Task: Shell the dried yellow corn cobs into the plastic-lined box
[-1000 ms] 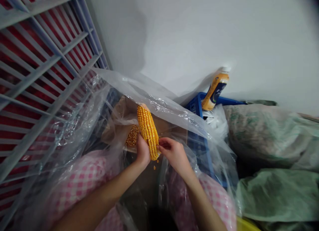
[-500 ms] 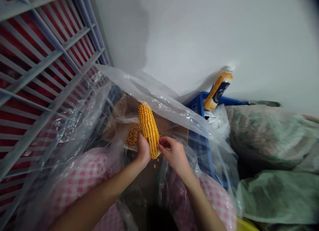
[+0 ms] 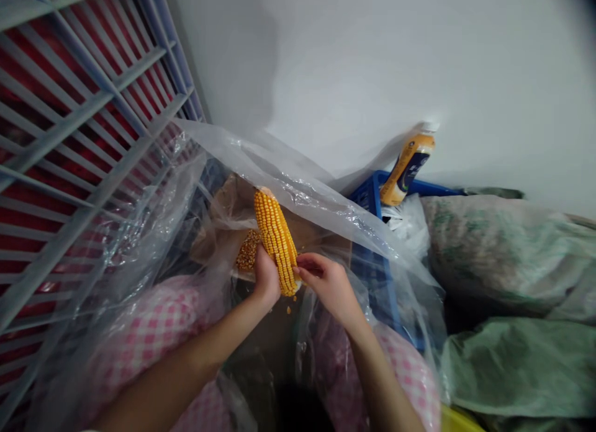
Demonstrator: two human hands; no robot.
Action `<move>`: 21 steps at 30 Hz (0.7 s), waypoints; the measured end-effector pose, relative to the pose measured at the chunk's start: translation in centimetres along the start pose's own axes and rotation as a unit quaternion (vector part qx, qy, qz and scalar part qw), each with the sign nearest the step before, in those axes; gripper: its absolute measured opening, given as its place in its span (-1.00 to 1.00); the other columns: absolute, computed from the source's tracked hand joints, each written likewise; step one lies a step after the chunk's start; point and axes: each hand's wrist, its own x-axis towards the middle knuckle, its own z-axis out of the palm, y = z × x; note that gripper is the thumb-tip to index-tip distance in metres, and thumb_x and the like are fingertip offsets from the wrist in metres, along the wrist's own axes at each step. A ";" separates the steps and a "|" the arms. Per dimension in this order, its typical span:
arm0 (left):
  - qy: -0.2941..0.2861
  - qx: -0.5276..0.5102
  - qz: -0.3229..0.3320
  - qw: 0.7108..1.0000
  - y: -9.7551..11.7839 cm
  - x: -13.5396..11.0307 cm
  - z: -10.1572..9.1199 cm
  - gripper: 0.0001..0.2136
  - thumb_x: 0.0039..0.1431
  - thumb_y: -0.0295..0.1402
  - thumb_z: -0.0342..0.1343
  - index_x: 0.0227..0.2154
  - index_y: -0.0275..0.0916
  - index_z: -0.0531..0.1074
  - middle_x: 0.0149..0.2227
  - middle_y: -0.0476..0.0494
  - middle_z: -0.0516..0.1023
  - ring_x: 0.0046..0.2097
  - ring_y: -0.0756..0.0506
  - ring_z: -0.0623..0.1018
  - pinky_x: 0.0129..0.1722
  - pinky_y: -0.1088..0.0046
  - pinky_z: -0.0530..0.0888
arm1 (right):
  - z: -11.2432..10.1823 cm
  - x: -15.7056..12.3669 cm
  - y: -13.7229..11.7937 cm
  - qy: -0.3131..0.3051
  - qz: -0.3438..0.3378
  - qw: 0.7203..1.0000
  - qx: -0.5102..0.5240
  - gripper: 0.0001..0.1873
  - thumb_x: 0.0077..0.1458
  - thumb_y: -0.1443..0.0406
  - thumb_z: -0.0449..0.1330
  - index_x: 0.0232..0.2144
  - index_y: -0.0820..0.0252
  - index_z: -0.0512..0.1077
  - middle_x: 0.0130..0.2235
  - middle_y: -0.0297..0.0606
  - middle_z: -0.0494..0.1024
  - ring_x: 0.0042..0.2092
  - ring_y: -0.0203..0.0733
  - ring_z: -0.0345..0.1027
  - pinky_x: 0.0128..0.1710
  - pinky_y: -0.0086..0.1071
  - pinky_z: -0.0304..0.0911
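Note:
My left hand [image 3: 267,275] is wrapped round a yellow corn cob [image 3: 274,241], which tilts with its top end away from me and a little left. At the cob's lower right edge, my right hand [image 3: 326,284] pinches its kernels with thumb and fingertips. A pale patch shows low on the cob near those fingertips. Beneath the hands spreads a clear plastic sheet [image 3: 307,196], partly over my lap. Loose corn kernels [image 3: 248,251] lie in a heap behind my left hand, and a few stray ones sit below the cob's near end.
A slatted pale plastic crate [image 3: 97,103] with red contents rises at the left. To the right stands a blue basket [image 3: 372,193] holding an orange-labelled bottle [image 3: 410,165] and white plastic. Beyond it are a pale woven sack [image 3: 493,252] and a green sack [image 3: 521,364]. A white wall backs everything.
The cob and my left hand have shifted slightly left. My right hand stays at the cob's lower right edge, its fingers slightly moved.

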 end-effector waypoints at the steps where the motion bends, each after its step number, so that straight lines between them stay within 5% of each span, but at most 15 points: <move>1: 0.001 0.003 -0.009 1.000 0.2 -0.1 0.1 -0.71 0.17 -0.31 -0.20 -0.65 -0.19 0.16 -0.66 0.05 0.24 -0.60 0.01 0.31 -0.44 0.48 0.38 | -0.4 0.0 -0.1 -0.020 0.004 1.000 0.019 -0.80 -0.04 0.27 0.18 -0.31 0.20 0.48 -0.30 -0.21 0.59 -0.27 -0.17 0.46 -0.20 -0.30 0.34; 9: 0.030 -0.015 -0.005 0.999 1.4 -0.4 0.5 -0.69 0.20 -0.30 -0.21 -0.65 -0.19 0.14 -0.64 0.06 0.21 -0.60 0.02 0.29 -0.43 0.49 0.37 | -1.1 -0.3 -0.2 -0.067 0.021 0.997 -0.016 -0.79 -0.02 0.21 0.20 -0.33 0.21 0.47 -0.32 -0.24 0.58 -0.29 -0.18 0.45 -0.24 -0.32 0.31; 15: 0.034 -0.014 0.001 0.999 1.2 -0.6 0.6 -0.70 0.21 -0.31 -0.21 -0.63 -0.19 0.15 -0.63 0.06 0.20 -0.56 0.01 0.32 -0.45 0.51 0.35 | -0.4 -0.3 -0.4 -0.032 0.015 0.997 -0.069 -0.86 -0.04 0.26 0.19 -0.41 0.20 0.47 -0.40 -0.27 0.55 -0.37 -0.21 0.41 -0.31 -0.35 0.26; 21: 0.012 -0.031 -0.018 0.999 1.6 -0.3 0.4 -0.70 0.20 -0.28 -0.20 -0.62 -0.20 0.19 -0.58 0.01 0.28 -0.52 -0.01 0.35 -0.41 0.49 0.37 | -0.7 0.2 -0.2 -0.015 0.051 0.991 0.121 -0.81 -0.10 0.23 0.23 -0.37 0.18 0.45 -0.33 -0.30 0.53 -0.28 -0.23 0.38 -0.22 -0.35 0.27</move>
